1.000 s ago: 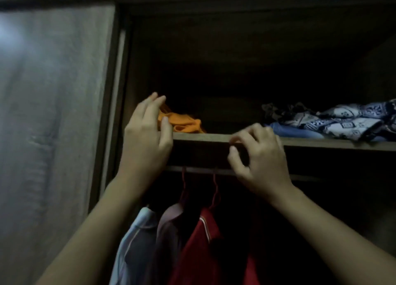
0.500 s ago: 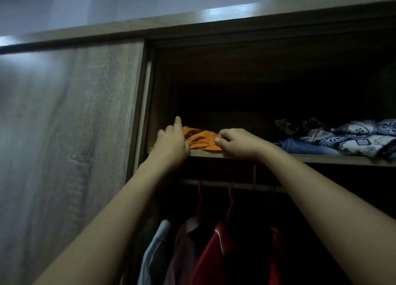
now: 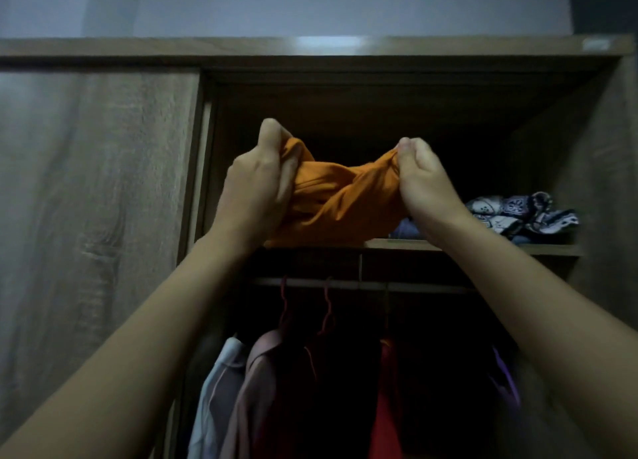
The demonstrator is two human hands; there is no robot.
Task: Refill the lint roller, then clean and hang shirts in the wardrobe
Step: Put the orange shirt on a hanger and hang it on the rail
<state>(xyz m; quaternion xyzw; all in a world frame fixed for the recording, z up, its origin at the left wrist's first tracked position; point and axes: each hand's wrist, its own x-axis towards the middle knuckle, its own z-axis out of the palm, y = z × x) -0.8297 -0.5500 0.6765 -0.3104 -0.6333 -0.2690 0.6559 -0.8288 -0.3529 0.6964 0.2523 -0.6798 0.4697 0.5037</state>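
Observation:
An orange shirt is bunched up and lifted off the upper wardrobe shelf, its lower fold still over the shelf's front edge. My left hand grips its left end and my right hand pinches its right end. Both arms reach up into the open wardrobe. Below the shelf a rail carries hangers with a pale blue shirt, a mauve shirt and a red shirt. No lint roller is visible.
A heap of blue-and-white patterned cloth and a folded blue garment lie on the shelf's right part. The sliding wardrobe door covers the left half. The wardrobe's right wall is close. The interior is dark.
Both hands reached from the shelf edge onto the orange shirt, closed on it and raised it off the shelf. The camera has tilted up and pulled back.

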